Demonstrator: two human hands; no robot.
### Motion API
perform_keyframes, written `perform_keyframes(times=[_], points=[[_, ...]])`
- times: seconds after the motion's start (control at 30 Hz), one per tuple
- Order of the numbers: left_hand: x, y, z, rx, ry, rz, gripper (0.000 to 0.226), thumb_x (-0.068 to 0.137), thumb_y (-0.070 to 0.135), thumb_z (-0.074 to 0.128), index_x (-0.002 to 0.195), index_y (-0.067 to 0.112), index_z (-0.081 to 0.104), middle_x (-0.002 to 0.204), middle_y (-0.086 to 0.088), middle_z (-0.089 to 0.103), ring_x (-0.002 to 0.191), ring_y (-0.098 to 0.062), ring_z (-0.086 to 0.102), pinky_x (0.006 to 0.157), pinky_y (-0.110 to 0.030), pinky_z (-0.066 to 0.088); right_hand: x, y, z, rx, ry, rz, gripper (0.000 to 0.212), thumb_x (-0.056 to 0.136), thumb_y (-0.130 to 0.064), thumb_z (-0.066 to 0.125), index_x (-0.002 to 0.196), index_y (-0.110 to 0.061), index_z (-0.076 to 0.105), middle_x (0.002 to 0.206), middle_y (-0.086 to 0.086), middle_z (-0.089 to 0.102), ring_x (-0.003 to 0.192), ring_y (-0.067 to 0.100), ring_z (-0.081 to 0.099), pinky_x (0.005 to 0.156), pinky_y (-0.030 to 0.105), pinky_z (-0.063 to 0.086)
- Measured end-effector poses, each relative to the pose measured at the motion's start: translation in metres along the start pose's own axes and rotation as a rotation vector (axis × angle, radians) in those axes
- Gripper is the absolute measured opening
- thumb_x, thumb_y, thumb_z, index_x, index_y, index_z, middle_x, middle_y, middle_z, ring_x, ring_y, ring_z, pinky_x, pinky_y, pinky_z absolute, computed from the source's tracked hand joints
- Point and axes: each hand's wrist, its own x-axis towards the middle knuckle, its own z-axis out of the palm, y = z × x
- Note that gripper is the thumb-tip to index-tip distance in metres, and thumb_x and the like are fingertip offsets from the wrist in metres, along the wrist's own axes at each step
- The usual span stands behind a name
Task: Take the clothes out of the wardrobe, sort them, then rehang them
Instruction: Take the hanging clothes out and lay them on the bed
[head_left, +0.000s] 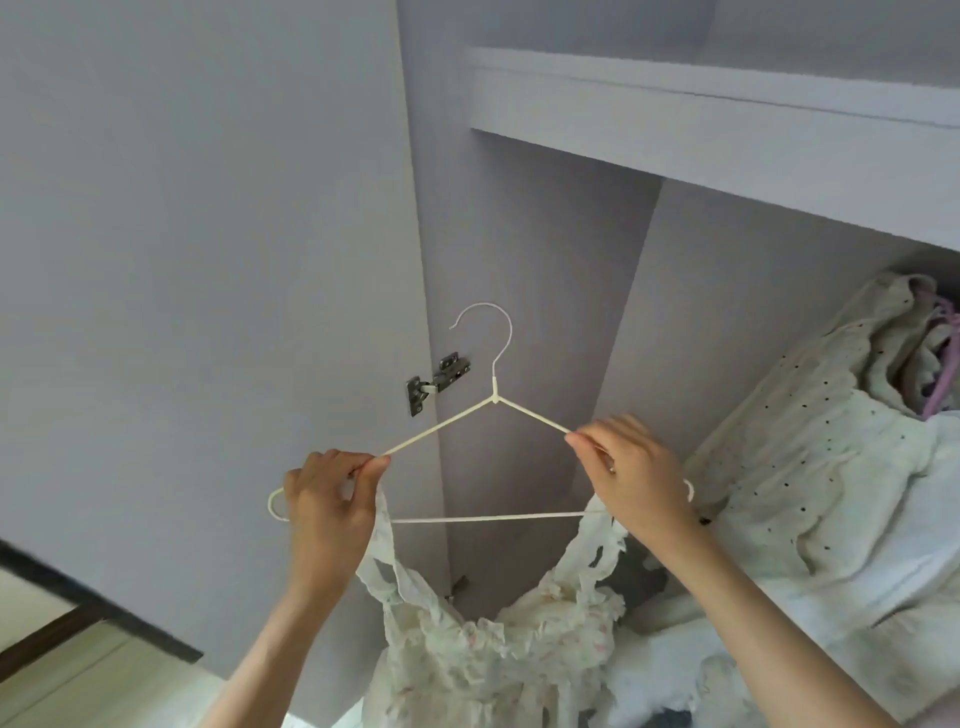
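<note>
Two hands pinch one cream wire hanger (483, 415): left hand (332, 499) on its left arm, right hand (634, 478) on its right. Floral strap dress (467, 649) hangs from it, inside the lilac wardrobe (519, 234).

A metal hinge (438, 383) sits on the lilac door (208, 260) ahead of me. Left and below the hinge, a dark strip (93, 613) borders pale flooring (78, 675).
</note>
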Motion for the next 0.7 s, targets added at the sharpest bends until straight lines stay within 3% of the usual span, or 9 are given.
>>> perform_keyframes(times=[0.07,0.17,0.3,0.37,0.47,0.6,0.7], points=[[-0.008,-0.008,-0.022,-0.023,0.050,-0.099,0.022,0.085,0.022,0.066,0.063,0.018,0.062,0.066,0.013,0.056,0.078,-0.002,0.048,0.081,-0.039,0.034,-0.002,-0.012,0.014,-0.008,0.006,-0.063,0.052,0.098,-0.043,0.034,0.067,-0.013,0.064,0.059,-0.004,0.057,0.056,0.019,0.052,0.046,0.026,0.040],[-0.026,-0.023,-0.058,0.051,0.117,-0.195,0.022,0.084,0.029,0.064,0.066,0.016,0.066,0.066,0.011,0.057,0.074,-0.014,0.052,0.079,-0.044,0.040,-0.009,-0.033,0.038,0.027,-0.027,-0.045,0.062,0.098,-0.051,0.027,0.058,-0.013,0.056,0.051,-0.004,0.047,0.045,0.017,0.045,0.042,0.022,0.033],[-0.068,-0.029,-0.104,0.205,0.274,-0.262,0.020,0.080,0.028,0.064,0.061,0.021,0.063,0.061,0.010,0.056,0.076,0.003,0.048,0.080,-0.014,0.027,-0.007,-0.074,0.064,0.197,-0.037,-0.136,0.053,0.095,-0.050,0.036,0.052,-0.020,0.030,0.045,-0.008,0.027,0.042,0.016,0.023,0.048,0.023,0.025],[-0.089,-0.031,-0.128,0.259,0.350,-0.297,0.019,0.080,0.026,0.066,0.062,0.020,0.064,0.064,0.010,0.058,0.075,0.007,0.046,0.082,-0.011,0.025,-0.003,-0.102,0.072,0.291,-0.054,-0.216,0.048,0.094,-0.049,0.038,0.055,-0.024,0.028,0.046,-0.009,0.027,0.043,0.015,0.025,0.049,0.023,0.024],[-0.120,-0.030,-0.166,0.331,0.466,-0.350,0.016,0.079,0.023,0.071,0.066,0.026,0.062,0.066,0.015,0.058,0.071,-0.006,0.048,0.081,-0.021,0.031,-0.003,-0.144,0.080,0.397,-0.087,-0.310,0.054,0.095,-0.052,0.034,0.051,-0.021,0.034,0.044,-0.005,0.037,0.043,0.015,0.036,0.047,0.020,0.022],[-0.168,-0.027,-0.211,0.388,0.618,-0.437,0.010,0.078,0.032,0.063,0.069,0.030,0.059,0.068,0.015,0.059,0.067,-0.012,0.053,0.075,-0.050,0.044,-0.008,-0.207,0.082,0.491,-0.091,-0.455,0.063,0.098,-0.050,0.028,0.046,-0.015,0.038,0.042,-0.004,0.036,0.040,0.014,0.032,0.042,0.018,0.016],[-0.205,-0.025,-0.238,0.403,0.725,-0.517,0.013,0.081,0.026,0.069,0.071,0.027,0.061,0.071,0.016,0.061,0.072,-0.009,0.056,0.075,-0.053,0.045,-0.013,-0.252,0.085,0.576,-0.108,-0.581,0.062,0.098,-0.050,0.028,0.047,-0.016,0.039,0.042,-0.004,0.033,0.042,0.009,0.024,0.044,0.013,0.007]])
